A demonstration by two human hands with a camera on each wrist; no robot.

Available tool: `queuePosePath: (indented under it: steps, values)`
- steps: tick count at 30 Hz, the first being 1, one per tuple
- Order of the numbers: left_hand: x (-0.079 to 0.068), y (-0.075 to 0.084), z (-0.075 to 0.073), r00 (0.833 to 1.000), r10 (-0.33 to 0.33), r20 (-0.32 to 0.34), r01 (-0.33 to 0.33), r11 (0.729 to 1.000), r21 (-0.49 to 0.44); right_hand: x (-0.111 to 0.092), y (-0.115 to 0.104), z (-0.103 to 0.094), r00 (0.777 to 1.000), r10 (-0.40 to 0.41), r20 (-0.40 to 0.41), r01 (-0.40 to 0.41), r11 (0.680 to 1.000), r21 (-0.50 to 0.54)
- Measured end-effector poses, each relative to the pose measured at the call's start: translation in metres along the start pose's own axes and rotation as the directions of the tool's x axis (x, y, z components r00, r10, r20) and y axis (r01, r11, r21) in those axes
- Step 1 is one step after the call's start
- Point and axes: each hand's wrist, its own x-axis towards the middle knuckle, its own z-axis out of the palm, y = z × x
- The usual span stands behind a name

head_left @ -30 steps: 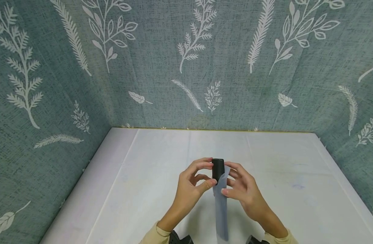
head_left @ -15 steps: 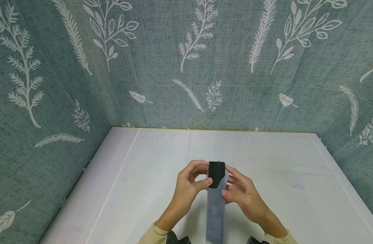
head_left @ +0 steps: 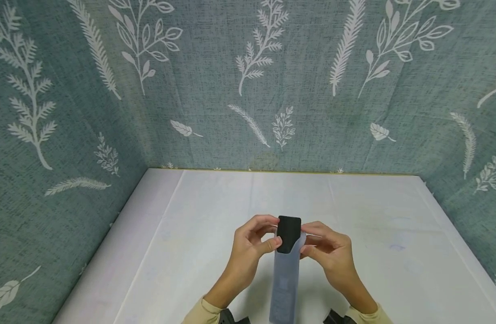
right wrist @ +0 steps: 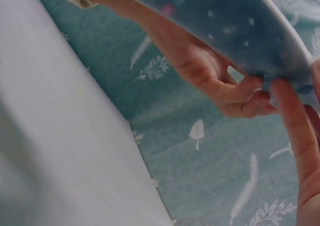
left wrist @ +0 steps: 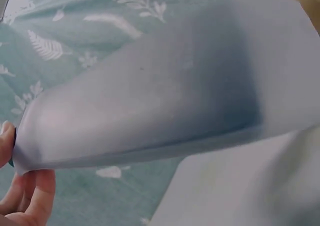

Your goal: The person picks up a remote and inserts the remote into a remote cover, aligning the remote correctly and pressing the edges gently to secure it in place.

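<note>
The black block (head_left: 289, 231) is above the white table (head_left: 191, 234), its top bare at the mouth of the bluish bag (head_left: 285, 283), so seemingly only partly covered. The left hand (head_left: 250, 249) pinches the block; the right hand (head_left: 333, 252) pinches the bag's edge.

At the lower middle of the head view, we see a smooth black piece (head_left: 289, 234) with a matt, plastic-like finish, and a long bluish cover (head_left: 284, 288) that looks like translucent plastic with a soft sheen. We find rough-looking woven cloth (head_left: 207, 67) across the upper frame, above a smooth, faintly creased white bench (head_left: 191, 225).
</note>
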Motion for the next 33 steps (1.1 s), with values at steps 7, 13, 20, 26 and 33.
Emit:
queuePosePath:
  steps: [7,13,20,26,33]
  values:
    - [0.0,0.0,-0.001,0.999,0.001,0.037,0.0,1.0,-0.015,0.007,-0.001,0.001,0.997,-0.068,0.026,0.07,0.994,-0.085]
    - [-0.002,0.003,0.003,0.999,0.003,0.035,-0.002,1.0,-0.024,0.009,-0.007,0.004,0.997,0.012,0.079,-0.004,0.994,-0.105]
    - [-0.003,0.005,0.006,0.996,0.014,-0.087,-0.013,1.0,0.015,0.005,-0.01,0.009,0.995,0.094,-0.021,-0.096,0.992,-0.078]
    - [-0.004,0.003,0.005,0.993,0.027,-0.116,-0.018,0.997,0.079,0.003,-0.009,0.011,0.975,0.188,-0.117,-0.203,0.97,-0.132]
    - [-0.004,0.005,0.002,0.999,0.019,-0.041,-0.017,0.998,0.065,0.004,0.002,0.011,0.992,-0.027,-0.126,0.014,0.995,-0.101]
